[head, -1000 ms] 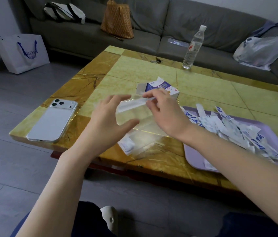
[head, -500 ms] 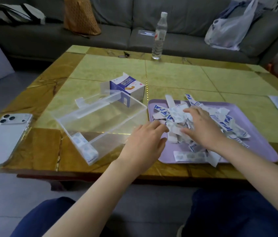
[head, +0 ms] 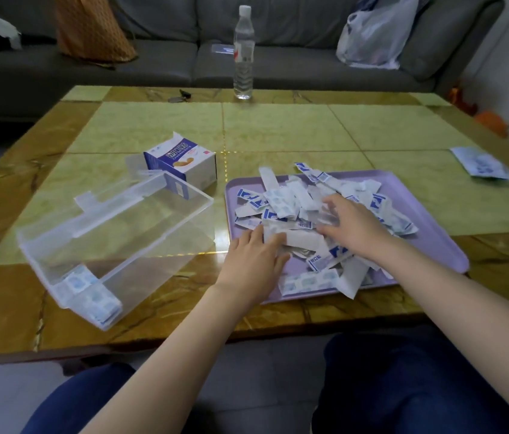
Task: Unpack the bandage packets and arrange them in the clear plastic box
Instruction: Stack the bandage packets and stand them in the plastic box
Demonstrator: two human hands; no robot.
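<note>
left hand [head: 254, 256]: released, flat on bandage packets [head: 278, 195]
right hand [head: 353, 227]: released, spread on pile
clear plastic box [head: 115, 227]: centre left, on desk [head: 278, 130]

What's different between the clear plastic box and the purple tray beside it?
The clear plastic box is see-through with tall walls; the flat lilac plastic tray is opaque with a low rim. The box holds only a few bandage packets, stacked at its near end; the tray carries a big loose heap of packets. The box lies askew to the table edge; the tray sits nearly square. Both rest on the yellow tiled table.
</note>
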